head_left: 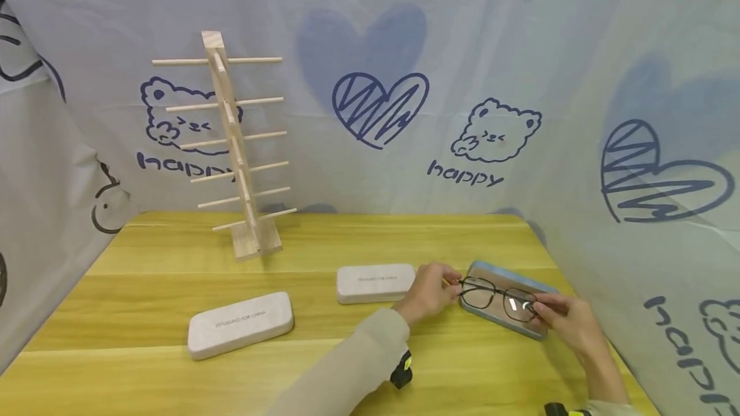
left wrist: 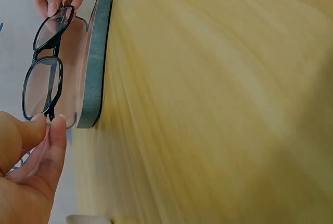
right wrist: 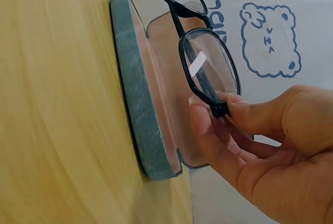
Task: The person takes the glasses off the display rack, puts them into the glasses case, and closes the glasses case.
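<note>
Black-framed glasses (head_left: 496,296) hang between both hands, just above an open glasses case (head_left: 503,326). My left hand (head_left: 430,291) pinches one end of the frame at the hinge. At the opposite end, my right hand (head_left: 569,323) pinches the other hinge between thumb and fingers. The temples look folded behind the lenses in the right wrist view. That case has a blue-green outside (right wrist: 143,99) and a pinkish lining (left wrist: 75,63); its lid stands up at the back. In the left wrist view, the glasses (left wrist: 44,60) stay apart from the case floor.
Two closed white glasses cases lie on the wooden table (head_left: 144,287): one (head_left: 241,325) at the left, another (head_left: 374,282) beside the left hand. A wooden rack (head_left: 237,146) with several pegs stands at the back left. Printed cloth (head_left: 370,37) surrounds the table.
</note>
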`<act>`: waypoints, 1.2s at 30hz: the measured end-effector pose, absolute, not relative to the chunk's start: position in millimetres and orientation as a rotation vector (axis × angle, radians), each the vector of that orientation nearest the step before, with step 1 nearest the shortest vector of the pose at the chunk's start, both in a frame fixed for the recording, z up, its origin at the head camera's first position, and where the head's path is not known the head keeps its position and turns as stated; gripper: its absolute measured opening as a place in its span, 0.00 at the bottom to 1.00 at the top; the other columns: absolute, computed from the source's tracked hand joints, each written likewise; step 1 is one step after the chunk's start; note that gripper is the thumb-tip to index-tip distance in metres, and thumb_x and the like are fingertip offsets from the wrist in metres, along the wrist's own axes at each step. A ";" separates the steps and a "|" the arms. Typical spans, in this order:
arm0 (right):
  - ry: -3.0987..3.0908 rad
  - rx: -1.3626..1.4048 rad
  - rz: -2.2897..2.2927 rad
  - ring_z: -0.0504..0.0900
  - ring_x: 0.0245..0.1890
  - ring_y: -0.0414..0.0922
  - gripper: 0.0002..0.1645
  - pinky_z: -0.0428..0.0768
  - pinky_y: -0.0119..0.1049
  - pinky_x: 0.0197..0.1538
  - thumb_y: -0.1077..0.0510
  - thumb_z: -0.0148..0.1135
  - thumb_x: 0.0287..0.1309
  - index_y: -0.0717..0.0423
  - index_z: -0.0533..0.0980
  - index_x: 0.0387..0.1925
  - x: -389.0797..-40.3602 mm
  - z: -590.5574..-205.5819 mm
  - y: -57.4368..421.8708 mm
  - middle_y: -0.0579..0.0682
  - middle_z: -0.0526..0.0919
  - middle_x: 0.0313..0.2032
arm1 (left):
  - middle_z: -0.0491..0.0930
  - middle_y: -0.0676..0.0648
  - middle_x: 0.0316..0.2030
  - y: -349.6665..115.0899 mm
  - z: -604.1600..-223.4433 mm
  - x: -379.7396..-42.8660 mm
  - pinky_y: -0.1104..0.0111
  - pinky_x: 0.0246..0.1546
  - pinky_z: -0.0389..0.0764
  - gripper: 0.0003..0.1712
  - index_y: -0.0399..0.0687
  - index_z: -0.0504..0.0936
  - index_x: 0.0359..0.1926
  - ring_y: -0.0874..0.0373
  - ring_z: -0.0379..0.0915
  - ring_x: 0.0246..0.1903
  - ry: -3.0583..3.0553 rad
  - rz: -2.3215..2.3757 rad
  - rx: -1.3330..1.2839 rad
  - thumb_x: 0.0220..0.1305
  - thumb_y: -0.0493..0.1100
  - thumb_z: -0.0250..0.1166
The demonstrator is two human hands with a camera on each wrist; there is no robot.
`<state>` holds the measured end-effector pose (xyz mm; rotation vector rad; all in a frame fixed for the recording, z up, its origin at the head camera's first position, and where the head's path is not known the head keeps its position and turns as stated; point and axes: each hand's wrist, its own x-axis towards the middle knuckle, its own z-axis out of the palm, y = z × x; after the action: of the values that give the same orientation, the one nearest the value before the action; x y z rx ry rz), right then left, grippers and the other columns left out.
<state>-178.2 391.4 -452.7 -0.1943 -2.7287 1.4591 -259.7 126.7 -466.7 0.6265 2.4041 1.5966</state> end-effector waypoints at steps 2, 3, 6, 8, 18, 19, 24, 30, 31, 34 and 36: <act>-2.732 -0.214 1.472 0.86 0.32 0.30 0.22 0.88 0.29 0.42 0.72 0.55 0.72 0.85 0.70 0.61 -178.6 -453.1 394.0 0.68 0.86 0.49 | 0.88 0.41 0.44 129.1 -468.4 -260.7 0.78 0.31 0.83 0.15 0.33 0.84 0.55 0.65 0.83 0.32 2.390 1.628 0.615 0.69 0.32 0.66; -2.735 -0.224 1.482 0.86 0.32 0.29 0.22 0.88 0.29 0.43 0.72 0.54 0.72 0.85 0.69 0.61 -178.5 -453.2 395.1 0.68 0.86 0.49 | 0.88 0.41 0.44 130.1 -469.0 -261.4 0.78 0.32 0.84 0.15 0.32 0.84 0.55 0.65 0.82 0.33 2.380 1.645 0.608 0.69 0.33 0.67; -2.753 -0.260 1.482 0.86 0.33 0.29 0.23 0.87 0.27 0.43 0.71 0.55 0.73 0.84 0.68 0.63 -179.1 -452.7 398.4 0.66 0.87 0.48 | 0.89 0.41 0.43 133.3 -471.2 -264.4 0.78 0.35 0.84 0.14 0.33 0.85 0.53 0.64 0.84 0.35 2.394 1.660 0.602 0.69 0.34 0.68; -2.759 -0.293 1.478 0.87 0.33 0.29 0.24 0.87 0.26 0.43 0.69 0.55 0.73 0.83 0.68 0.64 -179.7 -452.9 399.5 0.64 0.87 0.47 | 0.90 0.41 0.42 135.3 -473.0 -266.0 0.77 0.36 0.84 0.13 0.33 0.87 0.51 0.61 0.85 0.36 2.427 1.648 0.617 0.67 0.34 0.69; -2.735 -0.410 1.405 0.87 0.28 0.32 0.23 0.87 0.27 0.37 0.68 0.61 0.70 0.82 0.72 0.60 -180.8 -457.2 398.8 0.68 0.86 0.47 | 0.91 0.46 0.41 146.6 -477.5 -264.2 0.77 0.39 0.84 0.11 0.38 0.89 0.48 0.61 0.87 0.39 2.596 1.453 0.605 0.66 0.36 0.72; -2.735 -0.417 1.396 0.87 0.28 0.31 0.23 0.87 0.27 0.37 0.67 0.61 0.70 0.82 0.73 0.59 -180.7 -457.3 398.7 0.68 0.86 0.46 | 0.91 0.46 0.41 147.6 -478.2 -264.4 0.77 0.39 0.84 0.11 0.38 0.89 0.48 0.61 0.87 0.39 2.608 1.445 0.611 0.66 0.36 0.72; -2.770 -0.417 1.270 0.86 0.27 0.32 0.22 0.85 0.26 0.34 0.66 0.64 0.68 0.81 0.76 0.55 -181.4 -456.8 397.8 0.69 0.88 0.43 | 0.91 0.45 0.39 150.9 -482.4 -266.7 0.79 0.37 0.82 0.11 0.37 0.89 0.48 0.61 0.86 0.38 2.646 1.427 0.647 0.64 0.35 0.72; -2.870 -0.384 1.013 0.85 0.27 0.36 0.19 0.80 0.26 0.31 0.61 0.68 0.66 0.75 0.82 0.49 -183.9 -456.1 400.1 0.65 0.90 0.38 | 0.90 0.46 0.41 151.8 -484.9 -268.9 0.78 0.39 0.82 0.10 0.41 0.91 0.47 0.63 0.84 0.39 2.682 1.370 0.670 0.65 0.36 0.72; -2.878 -0.385 0.991 0.85 0.27 0.36 0.19 0.79 0.26 0.31 0.60 0.68 0.65 0.74 0.83 0.49 -184.2 -456.5 401.0 0.64 0.91 0.38 | 0.90 0.47 0.41 152.4 -485.1 -269.1 0.78 0.40 0.82 0.10 0.42 0.91 0.47 0.63 0.84 0.40 2.683 1.361 0.671 0.65 0.36 0.72; -2.891 -0.387 0.922 0.86 0.31 0.40 0.17 0.79 0.28 0.35 0.58 0.69 0.65 0.71 0.85 0.46 -184.3 -458.3 403.5 0.64 0.91 0.40 | 0.90 0.48 0.44 154.6 -485.2 -269.5 0.75 0.43 0.83 0.10 0.45 0.91 0.47 0.63 0.84 0.43 2.687 1.324 0.672 0.66 0.38 0.72; -2.889 -0.388 0.882 0.88 0.36 0.48 0.16 0.80 0.33 0.40 0.58 0.69 0.64 0.69 0.86 0.44 -184.3 -459.9 404.6 0.65 0.90 0.42 | 0.89 0.49 0.45 156.3 -484.9 -269.0 0.74 0.45 0.84 0.10 0.47 0.91 0.47 0.62 0.83 0.45 2.692 1.292 0.664 0.66 0.39 0.72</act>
<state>-184.3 404.6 -459.9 -0.3882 -2.8893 0.8817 -269.0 156.3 -484.9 0.6636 2.6923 1.2918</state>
